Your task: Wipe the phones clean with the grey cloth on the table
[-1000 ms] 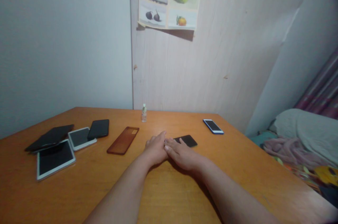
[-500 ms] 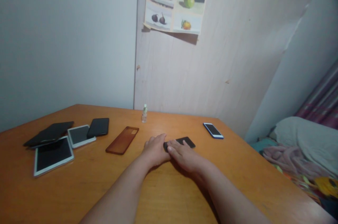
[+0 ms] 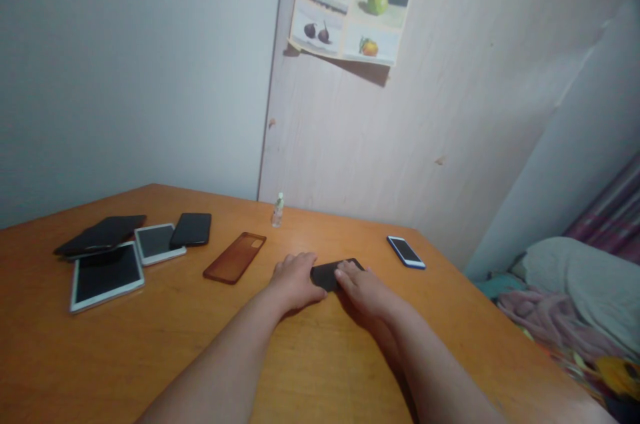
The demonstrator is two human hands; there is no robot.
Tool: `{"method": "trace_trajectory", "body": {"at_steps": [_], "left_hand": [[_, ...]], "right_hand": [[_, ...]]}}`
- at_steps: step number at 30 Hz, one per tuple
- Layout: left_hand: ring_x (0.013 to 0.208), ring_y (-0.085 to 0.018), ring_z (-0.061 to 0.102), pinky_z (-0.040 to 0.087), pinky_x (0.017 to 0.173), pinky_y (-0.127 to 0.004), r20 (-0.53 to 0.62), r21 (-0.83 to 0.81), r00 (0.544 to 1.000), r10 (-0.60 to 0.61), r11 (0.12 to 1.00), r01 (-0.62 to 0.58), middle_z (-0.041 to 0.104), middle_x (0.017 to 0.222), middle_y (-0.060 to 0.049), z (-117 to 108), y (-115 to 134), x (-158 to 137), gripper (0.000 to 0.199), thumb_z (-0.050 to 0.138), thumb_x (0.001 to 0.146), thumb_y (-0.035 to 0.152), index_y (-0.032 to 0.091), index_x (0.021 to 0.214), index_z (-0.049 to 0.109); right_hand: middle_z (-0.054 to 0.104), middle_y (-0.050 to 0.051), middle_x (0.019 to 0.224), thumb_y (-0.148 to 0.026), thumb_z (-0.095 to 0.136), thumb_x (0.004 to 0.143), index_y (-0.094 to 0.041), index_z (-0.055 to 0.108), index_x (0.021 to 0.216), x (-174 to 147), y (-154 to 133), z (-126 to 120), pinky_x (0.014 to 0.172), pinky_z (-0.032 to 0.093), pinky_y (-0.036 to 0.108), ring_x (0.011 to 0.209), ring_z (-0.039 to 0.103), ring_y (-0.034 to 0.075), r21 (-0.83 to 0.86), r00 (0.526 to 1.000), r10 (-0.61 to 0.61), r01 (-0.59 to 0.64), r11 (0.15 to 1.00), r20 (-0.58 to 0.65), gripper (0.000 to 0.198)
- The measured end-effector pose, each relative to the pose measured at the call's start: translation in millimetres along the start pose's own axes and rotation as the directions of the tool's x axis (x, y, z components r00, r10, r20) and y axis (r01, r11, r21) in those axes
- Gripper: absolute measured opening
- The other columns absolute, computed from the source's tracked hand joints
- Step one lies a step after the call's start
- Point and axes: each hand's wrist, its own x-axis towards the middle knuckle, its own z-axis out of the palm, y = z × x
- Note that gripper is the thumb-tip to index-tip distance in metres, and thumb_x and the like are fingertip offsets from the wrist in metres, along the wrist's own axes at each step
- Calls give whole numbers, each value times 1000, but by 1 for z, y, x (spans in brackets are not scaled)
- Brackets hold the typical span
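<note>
A black phone (image 3: 326, 276) lies flat on the wooden table in front of me. My left hand (image 3: 296, 283) grips its left end, with the thumb at the near edge and the fingers toward the far side. Across the phone's right part rests my right hand (image 3: 361, 285), fingers extended over the surface and covering much of that end. A brown translucent phone case (image 3: 235, 259) lies to the left of my hands. Off to the right is a phone with a white front and blue edge (image 3: 406, 252).
On the left lie a white tablet (image 3: 107, 275), a smaller white device (image 3: 156, 243), a black phone-like device (image 3: 191, 229) and a dark folder-like case (image 3: 103, 235). A small clear bottle (image 3: 278, 212) stands near the wall. Bedding (image 3: 575, 304) is beyond the table's right edge.
My right hand has slid rightward along the black phone, uncovering its left and middle part. My left hand stays at the left end. The camera view has tilted slightly.
</note>
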Motion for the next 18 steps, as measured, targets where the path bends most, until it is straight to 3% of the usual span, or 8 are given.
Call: {"method": "trace_trajectory", "body": {"at_steps": [3, 7, 9, 15, 18], "left_hand": [[114, -33, 57, 47, 92, -41, 9, 4, 1000, -2, 1000, 2, 65, 121, -7, -2, 2, -1, 62, 73, 61, 52, 27, 116, 61], [114, -33, 56, 47, 93, -43, 19, 0, 1000, -12, 1000, 12, 64, 120, -8, -4, 4, -1, 54, 70, 66, 53, 27, 112, 62], [113, -34, 56, 47, 93, -44, 21, -2, 1000, -8, 1000, 8, 64, 119, -9, -6, 5, -2, 51, 68, 68, 54, 27, 111, 62], [110, -33, 57, 48, 91, -44, 52, 27, 999, 3, 1000, -4, 65, 114, -7, -12, 7, -4, 53, 72, 64, 52, 28, 109, 64], [111, -33, 57, 49, 92, -44, 81, 53, 997, 9, 998, -13, 64, 115, -7, -13, 8, -4, 52, 71, 66, 55, 28, 109, 65]], "right_hand": [[42, 18, 153, -44, 24, 103, -17, 55, 139, 2, 8, -3, 115, 20, 59, 144, 33, 33, -94, 995, 90, -94, 991, -44, 54], [34, 15, 158, -50, 26, 103, -16, 45, 148, -8, -8, 3, 119, 18, 52, 148, 25, 29, 9, 986, -153, 152, 988, 67, 60], [31, 12, 159, -52, 25, 103, -17, 41, 151, -12, -12, 2, 120, 18, 47, 149, 24, 25, 75, 971, -210, 203, 976, 112, 61], [56, 18, 142, -38, 32, 102, -14, 60, 133, -6, 6, -12, 111, 34, 43, 134, 50, 28, -61, 994, 107, -107, 992, -9, 48], [51, 20, 145, -43, 34, 101, -11, 59, 135, -11, -2, -12, 112, 32, 46, 137, 45, 31, -70, 999, 4, 0, 998, 53, 53]]}}
